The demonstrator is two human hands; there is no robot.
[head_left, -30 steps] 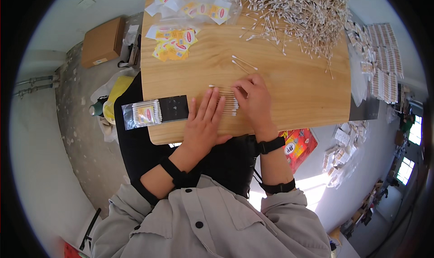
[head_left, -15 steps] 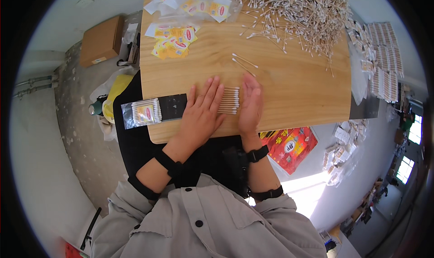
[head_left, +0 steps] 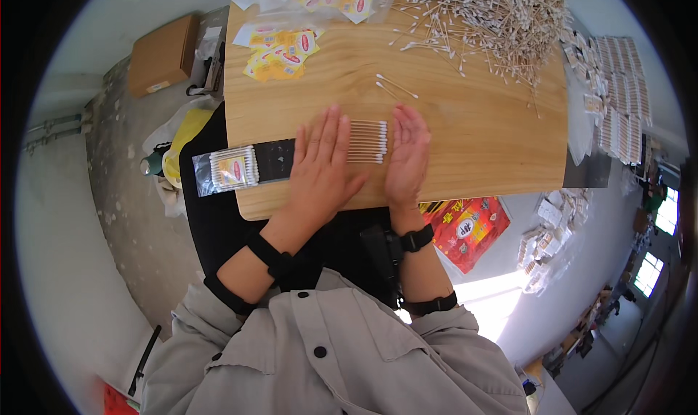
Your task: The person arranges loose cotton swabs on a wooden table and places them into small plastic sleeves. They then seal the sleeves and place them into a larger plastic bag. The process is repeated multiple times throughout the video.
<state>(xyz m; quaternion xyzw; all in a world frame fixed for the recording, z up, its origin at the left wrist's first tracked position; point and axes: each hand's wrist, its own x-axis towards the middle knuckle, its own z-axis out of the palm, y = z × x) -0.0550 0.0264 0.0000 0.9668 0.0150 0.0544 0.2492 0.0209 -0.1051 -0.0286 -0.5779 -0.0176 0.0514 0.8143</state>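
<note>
My left hand (head_left: 321, 157) lies flat with its fingers stretched out over a row of cotton swabs (head_left: 368, 142), whose white tips show to its right. On its edge, just right of those tips, my right hand (head_left: 407, 157) stands with fingers extended and slightly bent, its palm facing the row. A dark flat strip (head_left: 274, 160) runs left from under my left hand. At the strip's left end, a clear packet of swabs (head_left: 234, 170) with a yellow label overhangs the table's edge. Two loose swabs (head_left: 397, 86) lie beyond my hands.
A large heap of swabs (head_left: 502, 29) covers the far right of the wooden table (head_left: 480, 138). Yellow labels (head_left: 280, 58) lie far left, beside a clear bag (head_left: 342, 0). Stacked swab packs (head_left: 622, 88) stand off the right edge; a red package (head_left: 469, 233) lies below the front edge.
The row of swabs and both hands have shifted slightly farther from me across the table. The whole view has also moved a little. Both hands keep nearly the same pose.
</note>
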